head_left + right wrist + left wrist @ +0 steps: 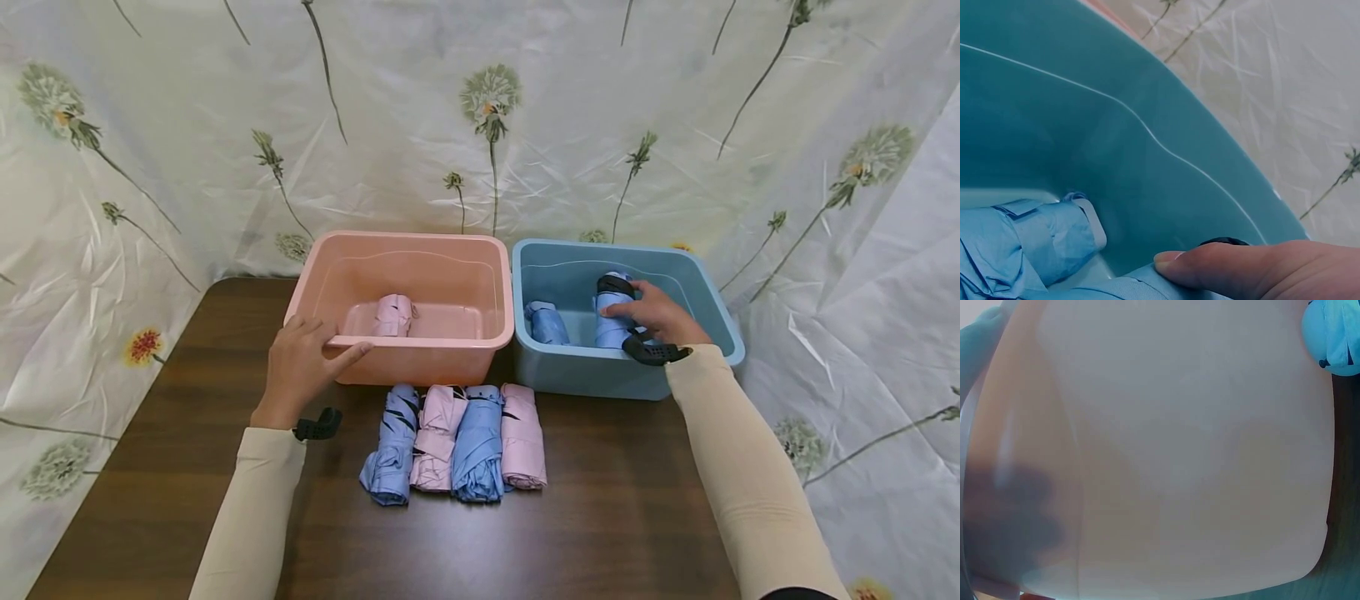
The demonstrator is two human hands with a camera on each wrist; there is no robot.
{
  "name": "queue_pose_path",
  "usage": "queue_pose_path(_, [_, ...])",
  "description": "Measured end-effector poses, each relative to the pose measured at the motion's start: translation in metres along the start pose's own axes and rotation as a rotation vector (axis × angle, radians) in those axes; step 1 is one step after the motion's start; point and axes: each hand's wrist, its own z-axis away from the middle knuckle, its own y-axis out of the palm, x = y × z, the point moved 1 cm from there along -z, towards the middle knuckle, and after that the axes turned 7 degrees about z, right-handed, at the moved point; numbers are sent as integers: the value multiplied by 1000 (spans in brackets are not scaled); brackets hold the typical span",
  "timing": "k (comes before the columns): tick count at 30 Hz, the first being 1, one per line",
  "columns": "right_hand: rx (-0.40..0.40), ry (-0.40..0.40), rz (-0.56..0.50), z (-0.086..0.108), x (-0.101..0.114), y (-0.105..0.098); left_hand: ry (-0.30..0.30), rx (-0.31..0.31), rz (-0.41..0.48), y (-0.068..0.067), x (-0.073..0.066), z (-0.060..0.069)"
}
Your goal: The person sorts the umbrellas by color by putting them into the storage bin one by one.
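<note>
In the head view my right hand [660, 315] grips a folded blue umbrella [613, 321] with a black end, inside the blue bin [626, 379]. In the right wrist view the thumb [1210, 265] lies along that umbrella; the other fingers are mostly hidden. Another folded blue umbrella [548, 323] lies in the same bin, to the left. My left hand [300, 362] holds the front left rim of the pink bin [420, 362], its fingers hooked over the edge and showing as dark shapes through the wall in the left wrist view. A folded pink umbrella [393, 316] lies inside this bin.
Several folded umbrellas lie side by side on the dark wooden table [600, 517], blue and pink by turns, among them a pink umbrella [522, 437] at the right end. The bins stand close together before a flower-patterned curtain [405, 108].
</note>
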Motion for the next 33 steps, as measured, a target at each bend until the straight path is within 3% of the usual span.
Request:
queue_pose_path(8, [9, 35, -31, 1, 1, 0, 15, -8, -3, 0, 1, 0])
queue_pose_path(16, [69, -54, -129, 0, 7, 2, 22, -27, 0, -1, 1, 0])
queue_pose_path(21, [66, -38, -77, -1, 8, 1, 28, -30, -3, -1, 1, 0])
queue_pose_path(33, [81, -28, -98, -3, 3, 2, 4, -6, -2, 0, 1, 1])
